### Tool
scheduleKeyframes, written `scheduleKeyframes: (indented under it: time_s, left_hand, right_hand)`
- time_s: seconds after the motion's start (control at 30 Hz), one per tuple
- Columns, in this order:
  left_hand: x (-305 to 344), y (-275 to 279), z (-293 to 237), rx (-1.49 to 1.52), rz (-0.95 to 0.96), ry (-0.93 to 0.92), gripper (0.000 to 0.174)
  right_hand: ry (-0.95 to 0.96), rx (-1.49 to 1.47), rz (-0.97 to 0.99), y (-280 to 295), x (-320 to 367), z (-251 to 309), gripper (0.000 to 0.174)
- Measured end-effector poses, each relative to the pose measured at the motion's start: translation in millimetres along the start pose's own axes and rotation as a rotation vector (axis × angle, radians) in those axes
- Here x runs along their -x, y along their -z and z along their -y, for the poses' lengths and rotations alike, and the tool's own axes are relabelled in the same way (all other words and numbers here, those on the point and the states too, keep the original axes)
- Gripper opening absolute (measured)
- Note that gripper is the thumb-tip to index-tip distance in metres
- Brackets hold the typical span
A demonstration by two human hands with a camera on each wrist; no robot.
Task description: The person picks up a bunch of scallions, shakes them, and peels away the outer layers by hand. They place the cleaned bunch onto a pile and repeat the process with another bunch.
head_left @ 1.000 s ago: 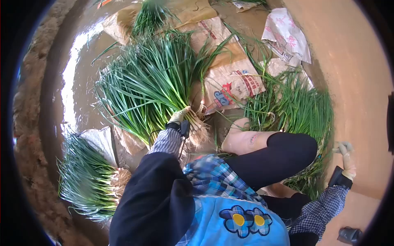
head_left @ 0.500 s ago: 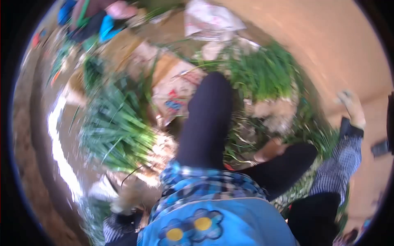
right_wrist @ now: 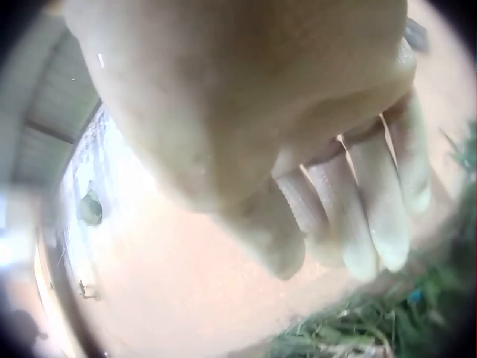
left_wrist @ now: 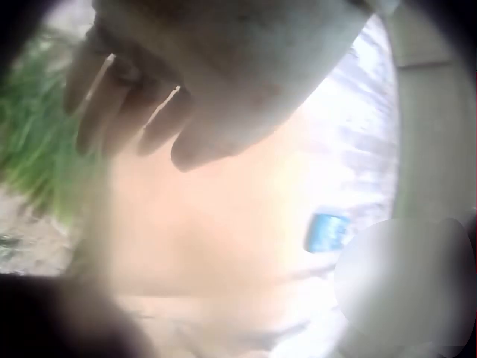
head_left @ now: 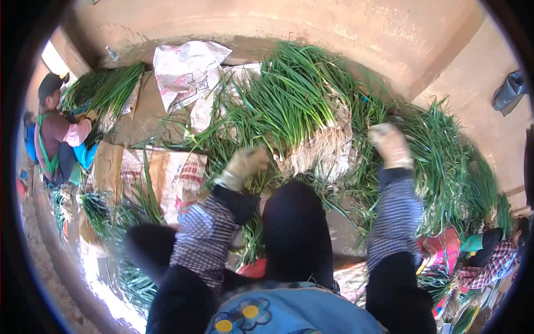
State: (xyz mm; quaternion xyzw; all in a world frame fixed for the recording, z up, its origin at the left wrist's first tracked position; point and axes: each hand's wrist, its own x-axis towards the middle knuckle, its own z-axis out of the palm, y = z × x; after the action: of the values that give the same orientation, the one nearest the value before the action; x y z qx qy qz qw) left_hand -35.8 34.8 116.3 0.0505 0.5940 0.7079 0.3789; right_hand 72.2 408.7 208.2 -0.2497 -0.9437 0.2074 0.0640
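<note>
In the head view a pile of green onions [head_left: 300, 94] lies ahead, its pale stringy roots [head_left: 320, 147] toward me. My gloved left hand [head_left: 242, 167] is left of these roots, over loose green leaves. On the other side, my gloved right hand [head_left: 391, 145] hovers between the roots and more green onions [head_left: 445, 161]. Both hands are blurred and hold nothing. The left wrist view shows the left fingers [left_wrist: 127, 112] loosely bent. In the right wrist view the right fingers [right_wrist: 365, 201] extend side by side, slightly bent.
Printed paper sacks [head_left: 183, 172] lie on the wet floor at left, with a white sack [head_left: 186, 67] beyond them. A wall [head_left: 334, 28] closes off the far side. One person [head_left: 58, 131] sits at far left, another [head_left: 495, 261] at right. My bent knee [head_left: 295, 222] stands before the roots.
My left hand has let go of the green onions at the left. The view has swung right to another pile. Both hands are now in front of me, beside its roots.
</note>
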Motion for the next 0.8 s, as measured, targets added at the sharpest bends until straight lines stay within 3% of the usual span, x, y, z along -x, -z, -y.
scheduleKeyframes:
  time_s: [0.07,0.1,0.13,0.2,0.3,0.37,0.43,0.47,0.53,0.57,0.6,0.67,0.73,0.77,0.8]
  left_hand:
    - [-54.6,50.7,122.0,-0.700,0.149,-0.361,0.024]
    - [-49.2,39.0,116.8,-0.307,0.137,0.024,0.028]
    - [-43.1,26.1,109.9,0.104,-0.027,0.365,0.032]
    - [-55.0,36.6,116.2,0.084,-0.173,0.379,0.031]
    - [-74.8,50.9,112.4,0.096,-0.210,0.322,0.030]
    - [-92.9,47.6,100.4,0.055,-0.175,0.314,0.033]
    - [-111.3,35.0,94.2,-0.018,-0.130,0.319,0.041]
    - [-120.4,38.7,112.8,-0.235,-0.009,0.037,0.042]
    - [-122.4,25.0,101.5,-0.269,0.106,0.210,0.040]
    - [-120.6,25.1,105.2,-0.285,0.064,0.303,0.038]
    - [-119.2,25.4,110.3,-0.302,0.030,0.394,0.036]
    - [-110.6,27.1,121.8,-0.211,-0.106,0.503,0.032]
    - [-99.1,37.0,117.8,0.054,0.048,0.511,0.044]
    - [-95.3,40.5,113.2,0.183,0.127,0.507,0.050]
    - [-92.9,41.0,110.1,0.241,0.153,0.489,0.053]
  right_hand:
    - [-0.075,-0.039,0.230,-111.0,-15.1,17.8,0.043]
    - [-0.027,-0.088,0.375,-168.7,-22.6,27.5,0.054]
    - [-0.123,-0.035,0.396,-208.8,-33.1,41.0,0.058]
    - [-0.327,0.025,0.495,-262.0,-53.8,52.6,0.057]
    - [-0.288,-0.031,0.579,-359.7,-81.3,-0.4,0.052]
    - [-0.568,-0.085,0.576,-303.4,-70.6,52.0,0.046]
    - [-0.143,0.092,0.520,-298.7,-38.7,67.6,0.037]
    - [-0.042,0.077,0.554,-286.7,-18.1,87.3,0.033]
    - [0.236,0.064,0.631,-287.6,22.2,103.5,0.026]
    - [0.414,0.076,0.663,-295.5,35.6,101.8,0.023]
    - [0.577,0.071,0.560,-312.9,44.5,90.1,0.025]
    - [0.620,-0.260,0.527,-310.5,11.4,64.0,0.028]
    - [0.104,-0.719,0.745,-301.9,-15.7,54.7,0.035]
    - [-0.465,-0.978,0.937,-297.7,-22.2,55.5,0.042]
    - [-0.398,-1.123,1.071,-319.3,-22.3,58.1,0.052]
